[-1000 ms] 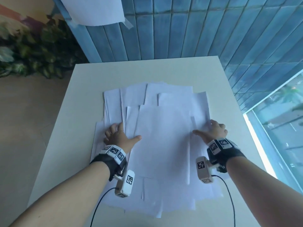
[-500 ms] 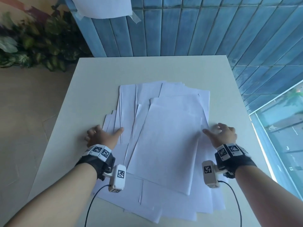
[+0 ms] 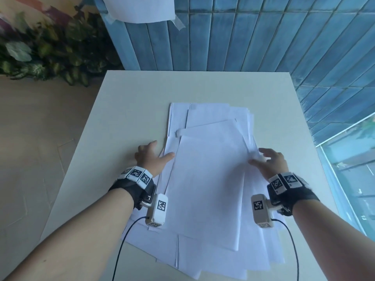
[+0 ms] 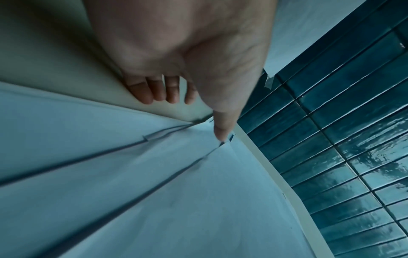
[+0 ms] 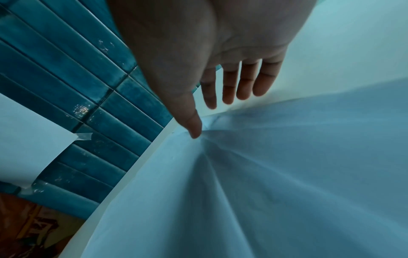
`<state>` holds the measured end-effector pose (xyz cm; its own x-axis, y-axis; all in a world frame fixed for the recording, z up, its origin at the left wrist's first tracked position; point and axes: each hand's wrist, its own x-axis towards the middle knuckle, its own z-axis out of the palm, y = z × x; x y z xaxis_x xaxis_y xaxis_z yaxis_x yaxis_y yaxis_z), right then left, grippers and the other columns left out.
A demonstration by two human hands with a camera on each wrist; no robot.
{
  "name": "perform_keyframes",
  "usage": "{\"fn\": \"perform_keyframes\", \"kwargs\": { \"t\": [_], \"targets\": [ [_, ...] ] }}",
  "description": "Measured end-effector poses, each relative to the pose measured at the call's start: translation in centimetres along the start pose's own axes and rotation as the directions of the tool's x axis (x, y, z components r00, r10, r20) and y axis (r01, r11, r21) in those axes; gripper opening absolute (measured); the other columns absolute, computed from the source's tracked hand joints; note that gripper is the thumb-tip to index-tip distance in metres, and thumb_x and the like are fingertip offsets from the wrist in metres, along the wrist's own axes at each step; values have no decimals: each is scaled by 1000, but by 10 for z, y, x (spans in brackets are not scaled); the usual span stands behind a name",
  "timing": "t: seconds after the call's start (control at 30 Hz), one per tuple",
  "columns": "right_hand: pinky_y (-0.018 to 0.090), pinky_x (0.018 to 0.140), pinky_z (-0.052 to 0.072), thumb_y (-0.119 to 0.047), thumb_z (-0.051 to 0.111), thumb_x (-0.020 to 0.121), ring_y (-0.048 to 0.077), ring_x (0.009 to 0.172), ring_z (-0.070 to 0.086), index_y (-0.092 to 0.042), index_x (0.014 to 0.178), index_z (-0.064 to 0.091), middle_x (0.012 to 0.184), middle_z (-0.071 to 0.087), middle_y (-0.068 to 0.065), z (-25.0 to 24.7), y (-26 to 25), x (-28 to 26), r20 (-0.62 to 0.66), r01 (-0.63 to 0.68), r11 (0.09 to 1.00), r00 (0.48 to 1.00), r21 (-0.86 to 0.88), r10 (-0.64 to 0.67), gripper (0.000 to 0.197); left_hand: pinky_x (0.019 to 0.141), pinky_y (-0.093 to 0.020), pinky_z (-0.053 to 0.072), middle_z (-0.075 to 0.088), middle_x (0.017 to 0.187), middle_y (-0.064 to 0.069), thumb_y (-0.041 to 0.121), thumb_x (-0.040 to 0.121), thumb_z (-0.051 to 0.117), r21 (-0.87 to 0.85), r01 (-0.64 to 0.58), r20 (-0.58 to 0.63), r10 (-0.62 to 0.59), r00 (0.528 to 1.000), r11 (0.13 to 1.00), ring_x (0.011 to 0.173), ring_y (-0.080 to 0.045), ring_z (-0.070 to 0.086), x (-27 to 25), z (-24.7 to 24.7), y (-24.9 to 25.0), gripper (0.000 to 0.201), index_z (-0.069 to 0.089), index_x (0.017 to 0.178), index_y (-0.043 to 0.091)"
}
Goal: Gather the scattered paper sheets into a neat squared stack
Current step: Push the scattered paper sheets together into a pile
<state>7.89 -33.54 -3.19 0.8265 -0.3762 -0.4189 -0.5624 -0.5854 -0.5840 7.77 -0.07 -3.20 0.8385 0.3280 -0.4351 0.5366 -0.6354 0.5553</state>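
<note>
Paper sheets (image 3: 207, 179) lie overlapped, long axis running away from the person, between flat, unclenched hands, left (image 3: 151, 157) and right (image 3: 268, 163).

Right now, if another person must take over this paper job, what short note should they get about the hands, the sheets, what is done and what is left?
Left hand: open, fingers on the table beside the pile's left edge, thumb on the sheets.
Right hand: open, fingers spread at the pile's right edge, thumb on the paper.
Paper sheets: all in one overlapping pile at the table's middle, nothing held or lifted.
Done: the sheets are together in one pile.
Left: edges are not aligned; sheets stick out at the far end, at the near end and along both sides. Push the sides in, then square the ends.
</note>
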Motion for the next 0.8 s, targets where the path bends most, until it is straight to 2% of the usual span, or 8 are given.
{"fn": "perform_keyframes", "kwargs": {
  "t": [0.07,0.2,0.3,0.4,0.47,0.53,0.63,0.8],
  "targets": [
    [43,100,41,-37,75,71,32,122,47,-20,134,49,133,47,11,-1,-2,4,-49,-28,999,998,-37,26,71,109,-44,32,32,143,-11,63,72,65,56,43,-53,-40,998,998,135,-34,27,2,0,5,89,36,144,20],
    [43,104,40,-38,75,72,34,123,47,-14,139,42,139,38,12,7,-23,18,-42,-20,996,999,-89,17,79,107,-42,34,32,138,-10,64,70,67,172,-22,40,16,999,985,134,-35,26,11,9,29,85,41,137,18],
    [44,100,44,-36,76,70,33,117,52,-17,136,47,135,41,11,15,-44,30,27,-4,997,1000,-73,6,74,109,-42,34,31,141,-8,64,70,66,192,-83,131,58,990,978,135,-32,28,24,15,51,89,36,142,23],
    [42,92,49,-33,78,69,32,113,56,-17,133,48,131,49,11,20,-54,40,90,10,999,996,-39,-6,72,106,-38,35,34,141,-7,58,72,69,172,-137,211,100,972,975,133,-29,34,33,19,65,84,36,142,26],
    [41,92,49,-33,78,69,31,113,56,-17,133,49,130,52,11,22,-56,45,78,11,999,997,-30,-8,71,103,-35,36,37,137,-7,56,71,71,162,-137,186,107,977,977,130,-30,37,39,19,68,80,40,138,25],
    [43,97,47,-34,77,69,30,115,54,-18,132,50,128,53,11,21,-55,48,26,16,999,1000,-33,-15,70,104,-37,34,35,140,-8,58,71,70,137,-104,120,88,989,985,133,-32,32,44,18,69,84,37,141,25],
    [41,98,42,-34,74,72,30,122,44,-18,133,48,130,47,10,24,-59,55,-50,5,998,999,-58,-8,68,106,-40,32,30,144,-9,63,70,66,170,-58,57,49,997,984,137,-34,25,51,19,75,90,32,144,23],
    [41,99,40,-35,74,71,31,127,40,-20,137,41,135,37,8,37,-80,61,10,-31,996,999,-80,32,75,105,-42,37,31,139,-7,61,65,68,246,-117,180,74,981,962,131,-34,32,53,33,99,84,40,135,25]
  ]
}}
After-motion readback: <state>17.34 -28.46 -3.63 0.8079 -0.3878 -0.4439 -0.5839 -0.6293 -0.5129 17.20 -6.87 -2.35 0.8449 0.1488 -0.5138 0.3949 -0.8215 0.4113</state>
